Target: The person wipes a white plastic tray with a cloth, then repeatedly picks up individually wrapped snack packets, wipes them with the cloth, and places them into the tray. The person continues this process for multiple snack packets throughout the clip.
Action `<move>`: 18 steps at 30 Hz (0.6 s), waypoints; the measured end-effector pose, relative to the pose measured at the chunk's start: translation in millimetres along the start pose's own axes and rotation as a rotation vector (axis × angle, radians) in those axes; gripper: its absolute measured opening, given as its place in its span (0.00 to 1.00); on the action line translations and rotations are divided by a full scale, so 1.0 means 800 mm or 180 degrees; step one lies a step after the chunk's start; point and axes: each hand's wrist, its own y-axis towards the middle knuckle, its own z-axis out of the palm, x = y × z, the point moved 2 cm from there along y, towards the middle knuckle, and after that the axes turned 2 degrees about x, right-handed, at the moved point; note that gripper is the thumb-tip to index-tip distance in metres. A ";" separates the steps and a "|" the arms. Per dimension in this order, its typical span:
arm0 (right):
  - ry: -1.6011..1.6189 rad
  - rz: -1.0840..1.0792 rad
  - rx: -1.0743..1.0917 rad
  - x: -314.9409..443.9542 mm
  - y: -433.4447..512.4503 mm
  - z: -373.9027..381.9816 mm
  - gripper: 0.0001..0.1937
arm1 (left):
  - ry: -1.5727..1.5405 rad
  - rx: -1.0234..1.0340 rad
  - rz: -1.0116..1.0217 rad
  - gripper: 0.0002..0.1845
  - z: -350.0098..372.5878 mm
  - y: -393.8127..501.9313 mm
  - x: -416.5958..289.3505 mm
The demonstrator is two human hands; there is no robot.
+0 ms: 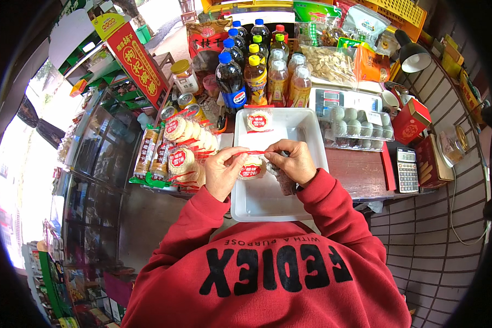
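Observation:
My left hand (224,171) and my right hand (296,160) pinch the red sealed top edge of a packet of rice crackers (251,170) between fingers and thumbs. The packet hangs over a white plastic tub (276,207). A crumpled grey cloth (284,180) is tucked under my right hand's fingers. Inside the tub, at its far left corner, lies a second rice cracker packet (258,122). More rice cracker packets (183,163) are piled left of my left hand, beside tube packs of round biscuits (146,151).
Behind the tub stand several drink bottles (254,80) and a honey-coloured jar (185,80). To the right are a digital scale (328,100), clear egg cartons (363,127), a calculator (407,170) and a black lamp (414,57). Glass shelving (94,172) stands at the left.

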 end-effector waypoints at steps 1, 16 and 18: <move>-0.0081 0.0169 0.0035 0.000 -0.001 0.000 0.06 | -0.0081 0.0065 -0.0096 0.07 0.000 0.000 0.001; 0.0372 0.0013 0.0115 0.009 -0.007 0.000 0.17 | 0.0561 -0.0019 0.0640 0.06 -0.006 0.006 -0.002; 0.0743 0.0316 0.0426 0.005 -0.008 0.002 0.23 | 0.0591 -0.0065 0.0622 0.06 -0.014 0.011 -0.003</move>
